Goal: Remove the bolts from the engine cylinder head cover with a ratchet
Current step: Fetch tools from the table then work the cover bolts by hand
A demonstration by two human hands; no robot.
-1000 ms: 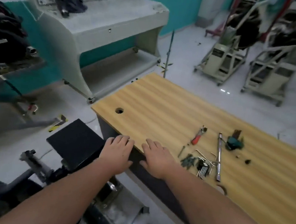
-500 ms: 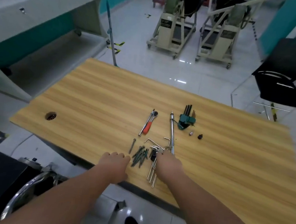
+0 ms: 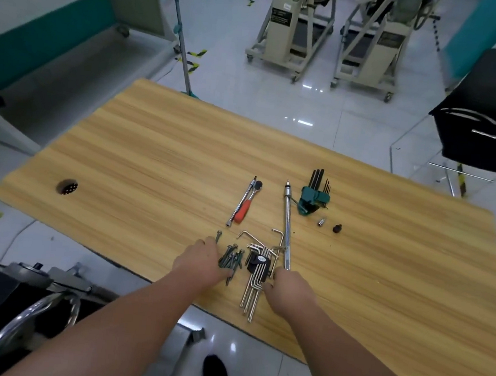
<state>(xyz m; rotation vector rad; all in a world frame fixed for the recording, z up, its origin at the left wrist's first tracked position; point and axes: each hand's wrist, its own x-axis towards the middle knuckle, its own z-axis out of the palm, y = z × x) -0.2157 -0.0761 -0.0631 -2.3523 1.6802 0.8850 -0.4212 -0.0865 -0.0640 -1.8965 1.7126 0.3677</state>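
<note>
Tools lie on a wooden table (image 3: 152,160). A small ratchet with a red grip (image 3: 244,206) lies near the middle. Right of it is a long chrome bar (image 3: 286,222) with a head at its far end. My right hand (image 3: 290,289) is at the bar's near end, fingers curled under and around it, thumb beside a set of chrome hex keys (image 3: 258,275). My left hand (image 3: 201,263) rests on the table with its fingers on a pile of dark bolts (image 3: 232,256). No engine cover can be made out.
A green holder of black hex keys (image 3: 314,195), a small chrome socket (image 3: 321,222) and a black bit (image 3: 337,228) lie further right. The table has a cable hole (image 3: 67,187). Engine stands (image 3: 289,31) and a black chair (image 3: 483,119) stand beyond; chromed machine parts (image 3: 31,312) lie below left.
My view swung right from the table's corner to the tools. Both hands moved from the table edge onto the table, the left to the bolts, the right to the chrome bar's end.
</note>
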